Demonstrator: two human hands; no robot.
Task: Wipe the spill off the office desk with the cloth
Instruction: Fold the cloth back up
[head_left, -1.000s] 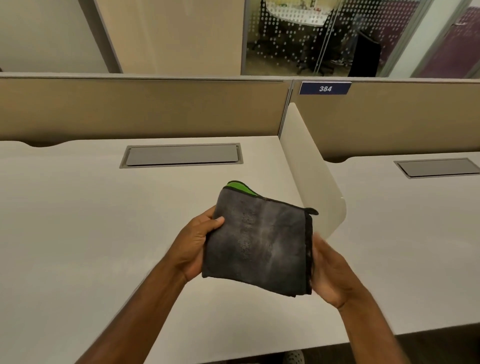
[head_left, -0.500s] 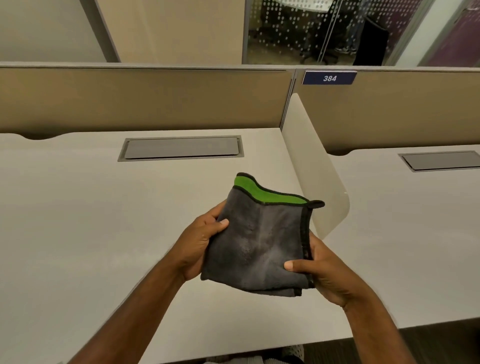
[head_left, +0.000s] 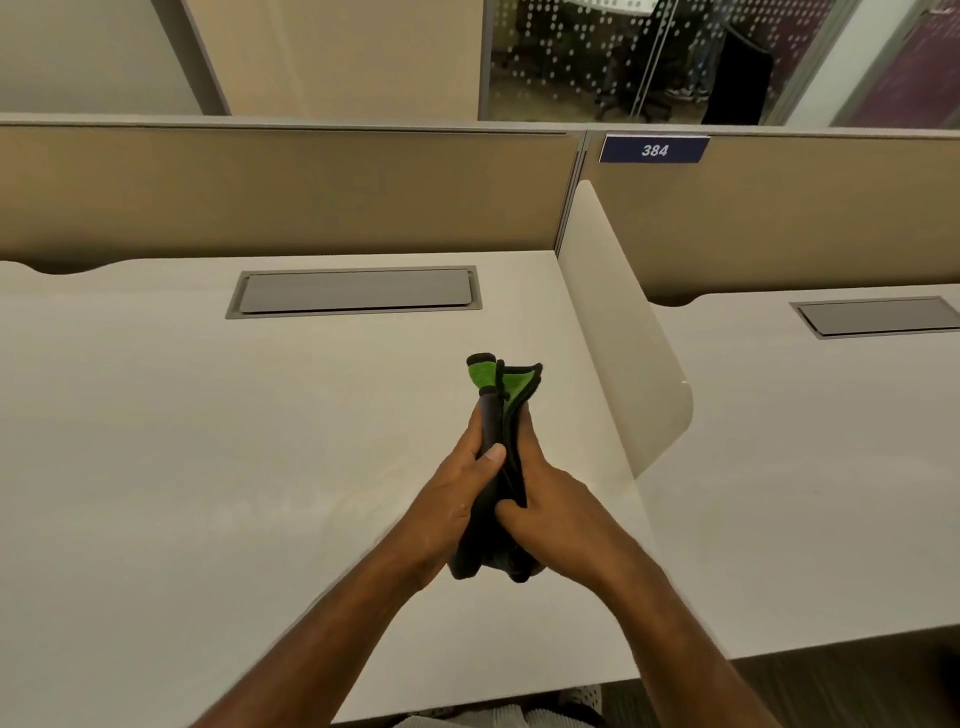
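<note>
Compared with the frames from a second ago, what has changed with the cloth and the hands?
The cloth has been folded shut: a second ago it lay open as a flat grey square between both hands; now the left hand and right hand press it into a narrow upright bundle, green edge on top. Both hands kept their hold. It is still above the desk.

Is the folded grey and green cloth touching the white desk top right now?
Apart. The head view shows the folded grey and green cloth squeezed between the left hand and right hand, held above the white desk top.
</note>
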